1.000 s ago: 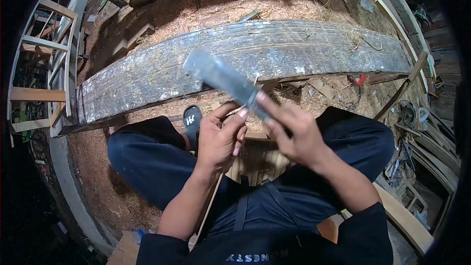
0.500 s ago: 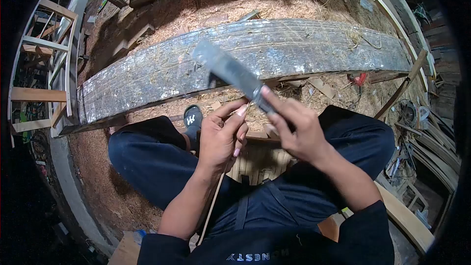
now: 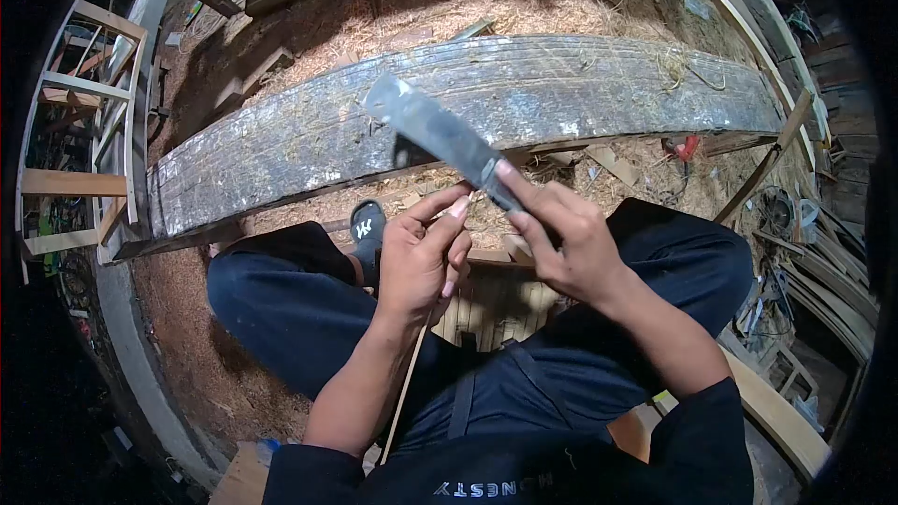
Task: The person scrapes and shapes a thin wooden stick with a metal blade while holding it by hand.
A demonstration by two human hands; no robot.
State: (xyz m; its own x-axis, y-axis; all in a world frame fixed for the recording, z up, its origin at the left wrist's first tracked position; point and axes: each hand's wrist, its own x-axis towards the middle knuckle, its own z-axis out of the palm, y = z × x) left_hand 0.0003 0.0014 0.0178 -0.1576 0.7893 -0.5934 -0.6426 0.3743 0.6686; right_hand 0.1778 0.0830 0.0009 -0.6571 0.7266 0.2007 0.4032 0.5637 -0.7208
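**Knife blade raised over strip, hands nearly steady**

Right hand (image 3: 571, 248) clenched round the handle of a big knife (image 3: 435, 136); blade sticks up and left from the fingers, tip over the grey plank (image 3: 580, 84). Forefinger lies along the handle near the blade's base. Left hand (image 3: 421, 257) pinches a thin wooden strip (image 3: 404, 391) between thumb and forefinger, just below the blade's heel; the strip runs down from the fingers past the wrist toward the lap. Fingertips of both hands almost touching at the heel of the blade.

Change: over the last second the blade has swung slightly right and up and the right hand has shifted a touch right; since half a second ago barely any movement. Left hand's pinch same throughout. Reads as small paring strokes or re-setting of the edge on the strip, judged only from that drift; contact point itself is too small to tell.

Around: sawdust floor (image 3: 281, 215), black sandal (image 3: 367, 224) beyond left fingers, slatted wood piece (image 3: 491, 304) under both hands on the lap.
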